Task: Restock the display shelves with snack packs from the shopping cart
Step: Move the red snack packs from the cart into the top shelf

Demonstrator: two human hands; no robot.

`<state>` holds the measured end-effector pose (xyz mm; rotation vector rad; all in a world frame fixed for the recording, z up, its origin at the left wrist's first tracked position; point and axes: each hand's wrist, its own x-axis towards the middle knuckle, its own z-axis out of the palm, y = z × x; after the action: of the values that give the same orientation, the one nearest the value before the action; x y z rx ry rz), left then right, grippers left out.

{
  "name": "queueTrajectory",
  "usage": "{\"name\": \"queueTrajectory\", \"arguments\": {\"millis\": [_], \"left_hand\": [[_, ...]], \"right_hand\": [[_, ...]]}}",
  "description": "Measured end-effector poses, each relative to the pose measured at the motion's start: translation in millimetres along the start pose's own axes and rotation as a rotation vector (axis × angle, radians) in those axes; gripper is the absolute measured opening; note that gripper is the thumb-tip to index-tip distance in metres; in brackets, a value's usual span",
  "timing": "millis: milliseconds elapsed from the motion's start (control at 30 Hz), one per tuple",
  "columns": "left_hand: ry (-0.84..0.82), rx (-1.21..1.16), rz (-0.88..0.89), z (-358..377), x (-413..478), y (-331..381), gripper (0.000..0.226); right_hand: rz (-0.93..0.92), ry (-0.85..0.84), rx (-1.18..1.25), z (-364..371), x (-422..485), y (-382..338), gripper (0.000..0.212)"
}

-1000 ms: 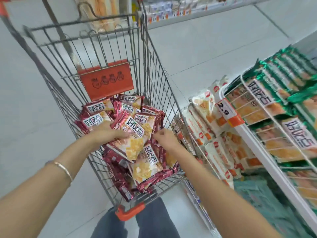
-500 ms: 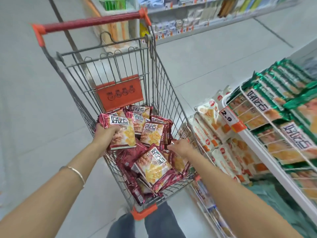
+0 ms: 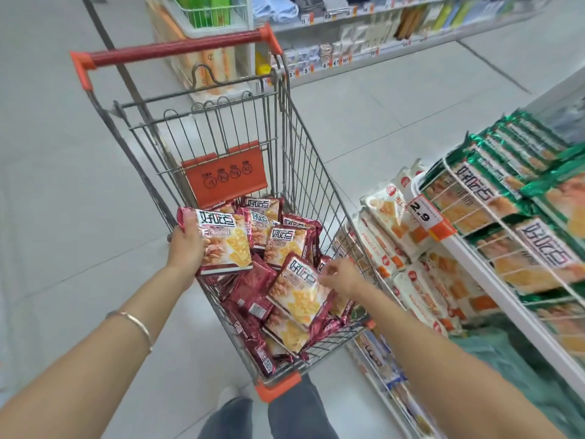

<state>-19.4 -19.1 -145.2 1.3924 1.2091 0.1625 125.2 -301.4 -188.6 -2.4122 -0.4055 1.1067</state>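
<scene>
A wire shopping cart [image 3: 294, 160] with an orange handle stands in front of me, holding several dark red snack packs [image 3: 286, 240]. My left hand [image 3: 186, 245] grips one red snack pack [image 3: 226, 245] by its left edge, lifted above the cart's left side. My right hand [image 3: 340, 275] reaches into the cart and pinches the top right corner of another red pack [image 3: 297, 296] that lies tilted on the pile. The display shelves [image 3: 493, 299] stand to the right with green packs [image 3: 512, 191] on top and white-and-orange packs [image 3: 399, 229] below.
An orange placard [image 3: 226, 175] hangs on the cart's child-seat flap. A price tag reading 2.9 [image 3: 422, 212] sits on the shelf rail. Another shelving aisle [image 3: 364, 36] runs along the back. Grey tiled floor [image 3: 63, 185] lies to the left. My legs are below the cart.
My left hand has lifted a red pack up and left out of the pile. My right hand shifted onto the corner of another pack. The view has tilted up, showing the cart handle.
</scene>
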Motion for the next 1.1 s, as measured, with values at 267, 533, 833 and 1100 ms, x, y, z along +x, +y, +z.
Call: {"name": "queueTrajectory", "arguments": {"millis": [267,533,833,1100], "left_hand": [[-0.185,0.055,0.040,-10,13,23,0.140],[-0.637,0.038,-0.014,-7,-65,120,0.086],[-0.785,-0.191,0.226,1,-133,252,0.032],[-1.136,-0.050,0.670,109,-277,428,0.055]], "right_hand": [[-0.276,0.051,0.339,-105,-52,-96,0.016],[-0.191,0.251,0.684,-84,-58,-170,0.021],[-0.290,-0.039,0.728,-179,-171,-211,0.043],[-0.483,0.592,0.648,-353,-317,-194,0.032]]}}
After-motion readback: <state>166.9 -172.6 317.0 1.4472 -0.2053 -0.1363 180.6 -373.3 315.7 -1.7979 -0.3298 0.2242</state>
